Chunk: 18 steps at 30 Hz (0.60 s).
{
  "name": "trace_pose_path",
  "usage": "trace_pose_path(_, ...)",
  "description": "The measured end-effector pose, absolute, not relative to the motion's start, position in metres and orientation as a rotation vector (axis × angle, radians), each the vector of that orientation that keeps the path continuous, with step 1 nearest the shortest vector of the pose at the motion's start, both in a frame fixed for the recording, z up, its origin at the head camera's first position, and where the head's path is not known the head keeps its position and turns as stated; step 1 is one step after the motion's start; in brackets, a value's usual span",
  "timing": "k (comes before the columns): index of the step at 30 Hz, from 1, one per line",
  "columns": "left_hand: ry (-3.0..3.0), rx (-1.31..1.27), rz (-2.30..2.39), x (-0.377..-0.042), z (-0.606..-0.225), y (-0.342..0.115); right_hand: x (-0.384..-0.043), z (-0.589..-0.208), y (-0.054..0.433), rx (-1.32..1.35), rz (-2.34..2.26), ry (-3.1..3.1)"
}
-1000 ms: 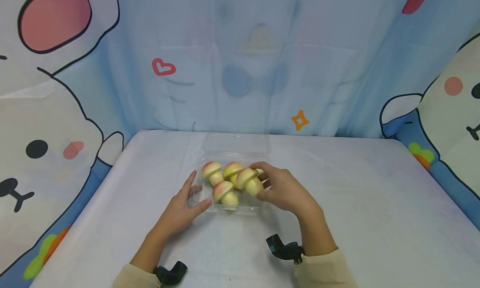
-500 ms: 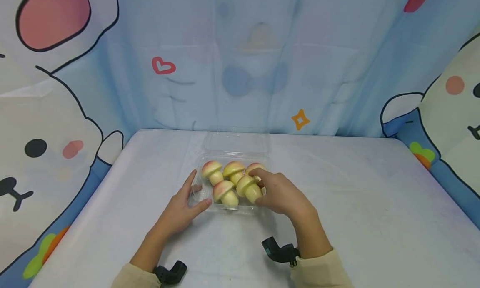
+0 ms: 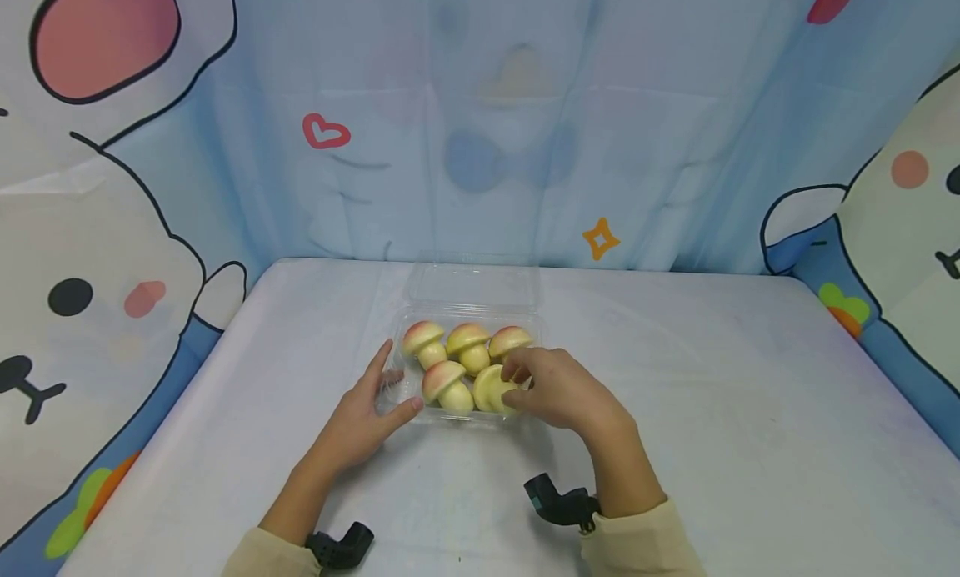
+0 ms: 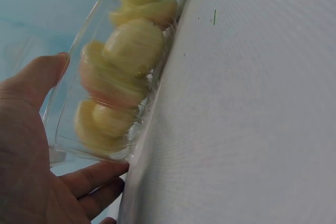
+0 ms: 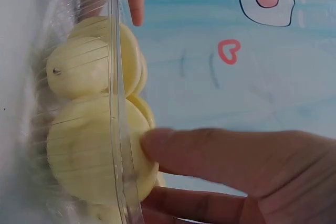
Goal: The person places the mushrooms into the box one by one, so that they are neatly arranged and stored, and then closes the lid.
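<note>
A clear plastic box holds several yellow-green toy mushrooms in two rows, their caps tinged pink. My left hand rests at the box's left front corner, thumb at the front rim and relaxed fingers along the left end. At the front right, my right hand holds a toy mushroom between thumb and fingers; part of it is hidden behind them. In the right wrist view the right thumb presses that mushroom's rounded side. Another toy mushroom sits just behind it.
The box's hinged clear lid lies back behind it. A white cloth covers the table. A blue cartoon curtain hangs along the back edge. Each wrist carries a black camera mount.
My right hand brings the toy mushroom down into the front right of the box, where it now sits lower and turned. The front left mushroom shifts slightly left. My left hand stays put.
</note>
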<state>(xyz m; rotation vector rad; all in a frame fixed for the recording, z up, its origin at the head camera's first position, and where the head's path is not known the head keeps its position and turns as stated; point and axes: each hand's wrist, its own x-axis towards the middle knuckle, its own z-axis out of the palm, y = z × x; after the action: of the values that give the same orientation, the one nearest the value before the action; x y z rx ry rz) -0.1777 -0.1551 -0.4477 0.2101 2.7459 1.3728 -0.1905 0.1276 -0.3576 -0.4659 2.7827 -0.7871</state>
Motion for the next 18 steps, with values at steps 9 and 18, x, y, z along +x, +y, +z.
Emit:
trace_pose_path(9,2.742,0.223,1.387,-0.1773,-0.4486,-0.1552,-0.1898,-0.3598,0.1243,-0.473,-0.711,2.852)
trace_pose_path(18,2.75,0.222,1.399,-0.1761,-0.4482,-0.1547,-0.1898,-0.365,0.1203,-0.467,-0.673,2.95)
